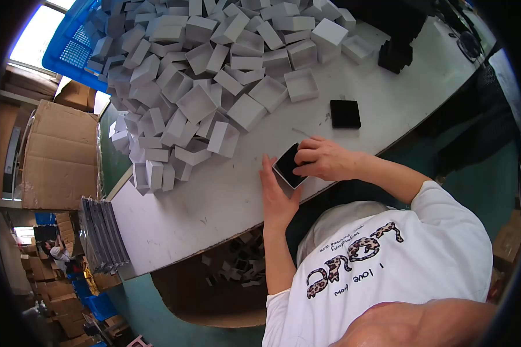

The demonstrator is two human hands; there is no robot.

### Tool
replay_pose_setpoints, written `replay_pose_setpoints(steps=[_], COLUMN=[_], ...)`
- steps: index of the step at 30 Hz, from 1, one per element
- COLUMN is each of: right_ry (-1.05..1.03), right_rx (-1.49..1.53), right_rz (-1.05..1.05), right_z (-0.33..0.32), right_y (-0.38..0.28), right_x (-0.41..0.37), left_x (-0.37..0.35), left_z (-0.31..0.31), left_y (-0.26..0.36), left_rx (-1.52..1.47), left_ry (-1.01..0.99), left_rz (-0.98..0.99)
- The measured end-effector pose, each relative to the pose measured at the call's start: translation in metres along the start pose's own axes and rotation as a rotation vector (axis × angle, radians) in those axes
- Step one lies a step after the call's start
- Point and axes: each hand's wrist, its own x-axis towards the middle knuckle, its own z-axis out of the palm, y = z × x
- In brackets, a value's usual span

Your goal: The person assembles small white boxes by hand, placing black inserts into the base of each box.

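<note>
At the table's near edge, a small white box point(296, 184) lies tilted with a black pad point(287, 159) in its opening. My left hand point(278, 194) holds the box, its fingers stretched along the left side and the thumb at the near corner. My right hand point(328, 160) reaches in from the right with curled fingers pressed onto the black pad; its fingertips cover part of it. A square black piece point(345, 114) lies flat on the table a little beyond my right hand.
A large heap of open white boxes point(197, 104) covers the table's far left, beside a blue crate point(69, 49). Black pieces point(395, 56) stand stacked at the back right. Flat grey packs point(103, 234) lean at the left edge. Below is a carton point(202, 309) of small pieces.
</note>
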Motion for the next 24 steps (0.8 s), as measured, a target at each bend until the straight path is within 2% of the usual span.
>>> replay_pose_setpoints(steps=[2,5,10,13,17,18,20,22,24], right_ry=[-0.039,-0.093,-0.105,0.133,0.469,0.435,0.315,0.229,0.177], right_rx=[0.065,0.145,0.164,0.241,-0.029,-0.159,-0.219,-0.192,-0.075], right_rz=[0.046,0.074,0.053,0.019,0.405,0.502,0.611,0.691,0.750], right_z=[-0.009,-0.011,-0.006,-0.008,-0.045,-0.054,-0.057,-0.058,-0.056], right_y=[0.000,-0.001,-0.019,-0.005,0.027,0.028,0.038,0.041,0.040], right_x=[0.001,-0.008,-0.006,-0.007,-0.040,-0.047,-0.069,-0.079,-0.084], left_x=[-0.001,-0.002,0.000,0.001,-0.005,0.003,0.028,0.058,0.081], left_z=[0.002,0.000,0.001,-0.010,-0.056,-0.071,-0.085,-0.091,-0.092], left_y=[-0.007,-0.014,-0.011,-0.012,-0.008,-0.009,-0.026,-0.012,-0.021], left_rx=[-0.022,0.122,0.244,0.299,0.309,0.120,0.080,0.389,0.780], left_ry=[0.037,0.022,-0.072,-0.114,-0.130,-0.049,0.317,0.491,0.334], left_rz=[0.023,0.173,0.159,0.131,0.075,0.027,-0.025,0.072,0.172])
